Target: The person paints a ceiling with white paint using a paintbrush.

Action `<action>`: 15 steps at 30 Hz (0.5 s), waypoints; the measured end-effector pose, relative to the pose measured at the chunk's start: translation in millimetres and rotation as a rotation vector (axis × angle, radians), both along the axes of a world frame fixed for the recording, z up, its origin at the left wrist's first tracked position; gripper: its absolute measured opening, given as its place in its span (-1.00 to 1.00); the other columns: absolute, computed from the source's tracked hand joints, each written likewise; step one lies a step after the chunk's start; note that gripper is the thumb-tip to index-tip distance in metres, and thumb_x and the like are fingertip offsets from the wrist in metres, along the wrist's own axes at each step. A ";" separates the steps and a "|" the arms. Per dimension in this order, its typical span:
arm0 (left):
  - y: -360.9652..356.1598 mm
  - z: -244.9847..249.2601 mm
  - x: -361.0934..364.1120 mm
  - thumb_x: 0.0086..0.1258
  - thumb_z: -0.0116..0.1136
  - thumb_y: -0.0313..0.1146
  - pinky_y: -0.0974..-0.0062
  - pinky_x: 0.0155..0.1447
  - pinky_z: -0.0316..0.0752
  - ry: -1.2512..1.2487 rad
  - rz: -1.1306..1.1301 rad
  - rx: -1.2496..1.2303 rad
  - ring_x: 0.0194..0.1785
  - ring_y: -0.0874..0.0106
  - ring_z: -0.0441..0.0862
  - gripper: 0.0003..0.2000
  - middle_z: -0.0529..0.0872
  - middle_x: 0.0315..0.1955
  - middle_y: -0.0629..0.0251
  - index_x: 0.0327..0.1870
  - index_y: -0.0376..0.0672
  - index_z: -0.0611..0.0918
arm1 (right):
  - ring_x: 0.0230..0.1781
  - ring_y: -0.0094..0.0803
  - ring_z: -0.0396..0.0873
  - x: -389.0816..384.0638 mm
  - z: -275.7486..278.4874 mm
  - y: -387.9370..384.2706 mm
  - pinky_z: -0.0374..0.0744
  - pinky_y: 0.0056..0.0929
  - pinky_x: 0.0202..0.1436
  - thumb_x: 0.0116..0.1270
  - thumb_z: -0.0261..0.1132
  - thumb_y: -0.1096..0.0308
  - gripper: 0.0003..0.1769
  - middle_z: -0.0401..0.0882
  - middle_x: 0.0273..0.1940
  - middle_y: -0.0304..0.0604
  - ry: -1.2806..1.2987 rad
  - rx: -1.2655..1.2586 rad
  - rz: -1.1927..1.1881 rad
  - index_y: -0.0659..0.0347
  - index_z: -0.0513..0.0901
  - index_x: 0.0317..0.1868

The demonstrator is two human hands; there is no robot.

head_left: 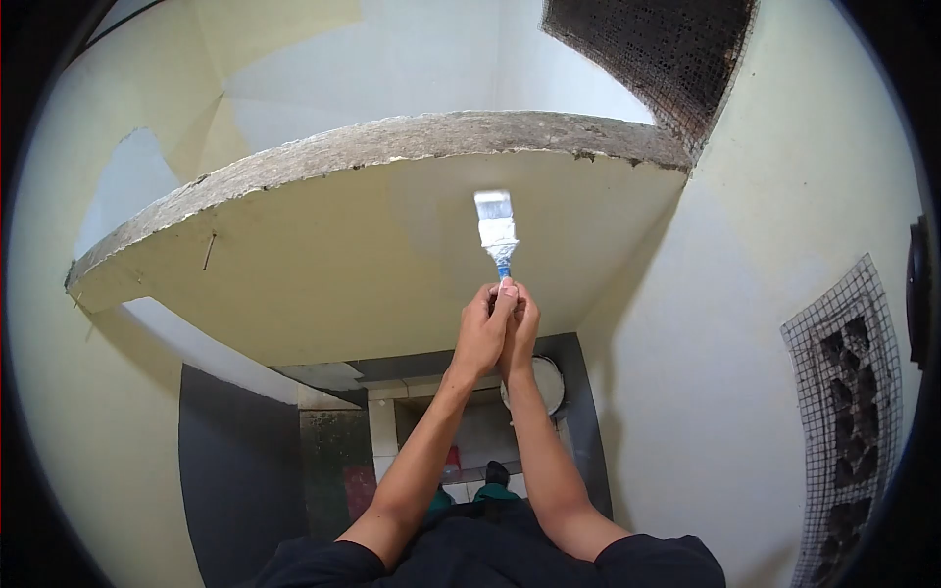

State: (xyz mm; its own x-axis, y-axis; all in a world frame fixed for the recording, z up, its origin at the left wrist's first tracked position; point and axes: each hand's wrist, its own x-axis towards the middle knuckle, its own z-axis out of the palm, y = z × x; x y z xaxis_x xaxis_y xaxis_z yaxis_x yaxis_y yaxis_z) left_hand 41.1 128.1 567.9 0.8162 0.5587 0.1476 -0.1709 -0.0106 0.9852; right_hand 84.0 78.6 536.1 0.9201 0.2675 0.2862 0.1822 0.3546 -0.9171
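Both hands are together at the middle of the view, closed around the lower handle of a paintbrush (497, 233). My left hand (479, 331) is wrapped on the left side of the handle, and my right hand (521, 328) presses against it from the right. White paint coats the brush's ferrule, and a bit of blue handle shows above the fingers. The bristles point up and lie at or close to the yellowish wall panel (323, 255), beside a paler patch. Contact between bristles and panel is hard to judge.
A rough concrete ledge (392, 140) runs along the panel's top. A nail (210, 251) sticks out at left. Wire mesh (848, 382) covers openings on the right wall. Below, a round white container (547, 385) stands behind my right forearm, near a basin and tiled floor.
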 end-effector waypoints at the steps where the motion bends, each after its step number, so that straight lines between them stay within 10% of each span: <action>1: -4.8 5.2 -1.6 0.56 0.09 -0.04 0.47 -0.06 0.52 -0.028 -0.004 0.000 -0.19 0.50 0.60 -0.53 0.71 -0.32 0.18 -0.01 -0.42 0.61 | -0.37 -0.59 0.37 0.3 6.1 -3.3 0.41 -0.47 -0.31 0.58 0.13 -0.01 -0.53 0.44 -0.43 -0.34 -0.003 0.002 0.005 0.28 0.53 -0.28; 15: -14.9 -16.1 25.8 0.57 0.07 -0.06 0.45 -0.06 0.53 0.069 -0.002 0.001 -0.20 0.49 0.60 -0.54 0.71 -0.33 0.16 0.00 -0.42 0.60 | -0.37 -0.53 0.40 27.2 -10.0 -19.5 0.45 -0.43 -0.28 0.57 0.14 0.02 -0.55 0.46 -0.45 -0.26 -0.061 -0.178 -0.081 0.30 0.56 -0.24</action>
